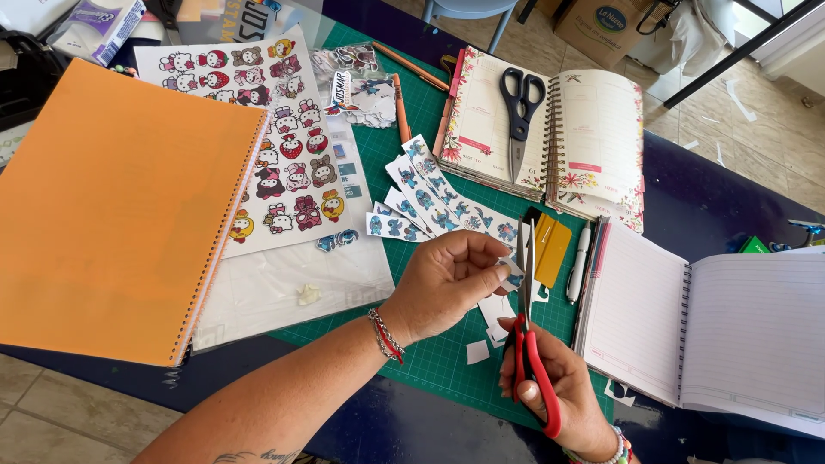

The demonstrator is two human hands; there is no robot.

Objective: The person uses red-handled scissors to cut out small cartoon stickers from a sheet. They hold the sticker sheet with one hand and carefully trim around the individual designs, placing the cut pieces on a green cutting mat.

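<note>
My left hand pinches a small blue cartoon sticker cutout over the green cutting mat. My right hand grips red-handled scissors, blades pointing up and meeting the cutout's edge. Just beyond lie strips of blue cartoon stickers. White paper scraps lie on the mat under my hands.
An orange spiral notebook lies at left beside a sheet of cartoon stickers. Black scissors rest on an open floral planner. A lined notebook lies open at right, with a white pen and yellow card nearby.
</note>
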